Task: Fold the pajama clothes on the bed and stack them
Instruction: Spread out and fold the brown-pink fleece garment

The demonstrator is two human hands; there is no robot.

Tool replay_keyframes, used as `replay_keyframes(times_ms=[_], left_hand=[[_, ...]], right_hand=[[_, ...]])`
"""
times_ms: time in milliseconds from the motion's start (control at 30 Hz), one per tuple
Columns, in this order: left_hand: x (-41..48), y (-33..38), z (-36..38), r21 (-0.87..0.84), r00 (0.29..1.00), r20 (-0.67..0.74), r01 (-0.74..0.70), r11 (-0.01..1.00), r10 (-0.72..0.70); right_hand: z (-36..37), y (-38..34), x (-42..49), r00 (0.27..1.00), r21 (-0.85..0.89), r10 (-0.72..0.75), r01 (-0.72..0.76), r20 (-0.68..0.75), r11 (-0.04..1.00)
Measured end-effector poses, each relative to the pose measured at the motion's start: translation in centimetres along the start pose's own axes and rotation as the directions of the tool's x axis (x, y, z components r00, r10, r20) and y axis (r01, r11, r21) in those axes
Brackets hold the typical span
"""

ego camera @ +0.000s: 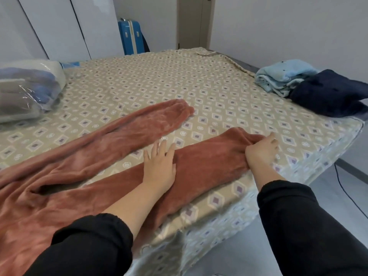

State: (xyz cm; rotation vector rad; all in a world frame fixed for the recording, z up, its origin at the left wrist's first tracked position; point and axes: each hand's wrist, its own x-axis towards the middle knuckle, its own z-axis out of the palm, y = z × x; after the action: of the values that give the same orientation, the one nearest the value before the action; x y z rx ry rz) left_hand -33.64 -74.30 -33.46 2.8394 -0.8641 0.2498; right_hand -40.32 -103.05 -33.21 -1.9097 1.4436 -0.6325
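Rust-coloured fleece pajama trousers [83, 162] are spread across the lower left of the bed [159, 80]. One leg is pressed flat by the left hand [159, 164], fingers straight and spread, at centre frame; its cuff is pinched by the right hand [260, 152]. Folded light-blue [278, 76] and navy [326, 92] garments are stacked at upper right.

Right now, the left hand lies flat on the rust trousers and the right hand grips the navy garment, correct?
No. The head view shows the right hand pinching the cuff of the rust trousers; the navy garment lies untouched. The left hand does lie flat on the trousers.
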Motion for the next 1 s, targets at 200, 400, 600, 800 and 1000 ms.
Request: replay_keyframes(times_ms=[200, 400, 600, 800, 1000], left_hand=[[-2.5, 0.3, 0.3, -0.107, 0.973, 0.211, -0.074, 0.991, 0.096], [-4.4, -2.5, -1.6, -0.205, 0.938, 0.31, -0.095, 0.974, 0.156], [-11.6, -7.2, -3.4, -0.252, 0.997, 0.02, -0.073, 0.965, 0.081], [-20.6, -11.4, -4.6, -0.083, 0.986, 0.05, -0.154, 0.985, 0.158], [-25.1, -12.6, -5.3, 0.056, 0.935, 0.307, -0.203, 0.978, 0.176]], right_hand=[[2.7, -2.1, -4.3, 0.488, -0.072, -0.731, 0.851, 0.477, 0.521], [2.8, -1.9, -3.4, 0.859, -0.564, -0.26, 0.491, 0.441, 0.664], [5.0, -2.5, -15.4, 0.307, -0.015, -0.627, 0.905, 0.716, 0.426], [4.4, -3.2, -19.7, 0.582, -0.345, -0.452, 0.792, 0.677, 0.504], [2.9, 0.0, -27.7, 0.021, 0.126, -0.6, 0.971, 0.8, 0.202]])
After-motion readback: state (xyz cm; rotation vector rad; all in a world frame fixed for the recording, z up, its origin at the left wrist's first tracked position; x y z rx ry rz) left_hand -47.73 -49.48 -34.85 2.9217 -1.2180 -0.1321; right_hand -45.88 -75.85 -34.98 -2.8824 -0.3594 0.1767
